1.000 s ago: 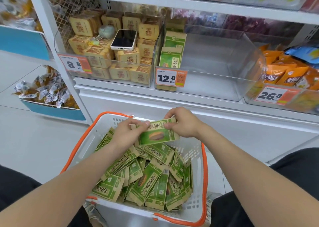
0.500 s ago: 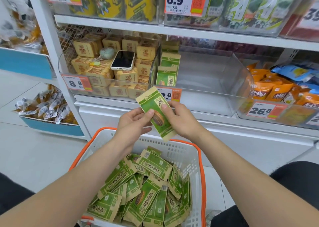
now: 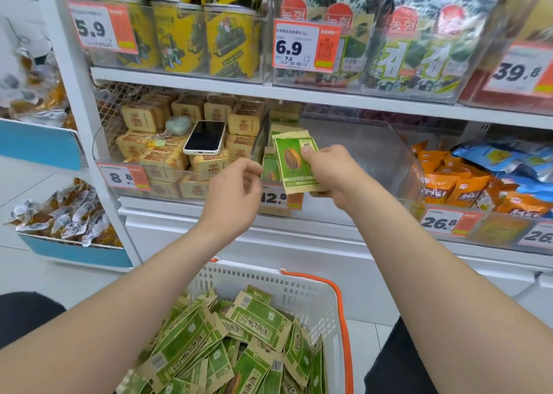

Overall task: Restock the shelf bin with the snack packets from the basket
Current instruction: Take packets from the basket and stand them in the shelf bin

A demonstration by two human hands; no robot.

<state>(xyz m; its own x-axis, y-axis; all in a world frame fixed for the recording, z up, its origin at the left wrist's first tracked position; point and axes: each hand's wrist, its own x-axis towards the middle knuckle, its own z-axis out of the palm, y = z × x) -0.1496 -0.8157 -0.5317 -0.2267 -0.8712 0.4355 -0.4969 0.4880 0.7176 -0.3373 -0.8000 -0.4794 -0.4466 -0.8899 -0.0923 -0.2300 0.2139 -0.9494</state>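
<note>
While the right grip (image 3: 332,175) pinched a green sunflower-seed packet (image 3: 294,160) upright by its right edge, thumb on the front, the packet stood at the near left corner of the clear shelf bin (image 3: 374,154), just above the price tag (image 3: 276,197) reading 12.8. The left grip (image 3: 236,196) hovered just left of it, fingers loosely curled and empty. Matching stocked packets (image 3: 270,166) stood in the bin behind it. Nearer, the white orange-rimmed basket (image 3: 341,303) held a heap of loose packets (image 3: 239,348). Neighbouring tags read 8.8, 6.9 and 26.8; a smartphone (image 3: 205,137) lay on tan packs (image 3: 167,160) to the left.
</note>
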